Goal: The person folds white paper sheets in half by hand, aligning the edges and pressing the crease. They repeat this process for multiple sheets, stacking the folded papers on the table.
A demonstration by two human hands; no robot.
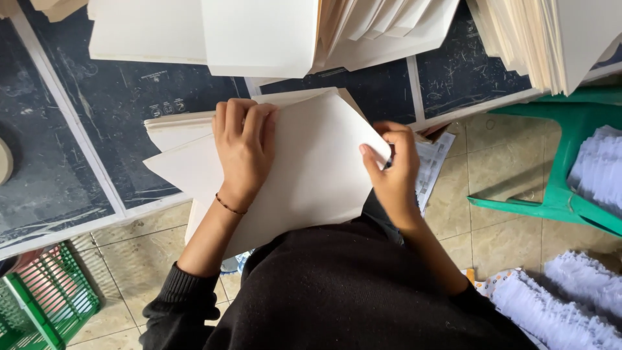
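Left hand [243, 146] presses flat, fingers spread, on the cream sheet [304, 175] overhanging the table's [71, 175] near edge. Right hand [394, 165] pinches the sheet's right corner between its fingers. Risk: the unsupported overhang could slide off or crease if either hand eases.

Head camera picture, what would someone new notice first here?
A large cream paper sheet at the centre, pressed flat by the left hand while the right hand pinches its right edge. Above it, stacks of cream sheets lie along the dark table. A green plastic chair stands at right.
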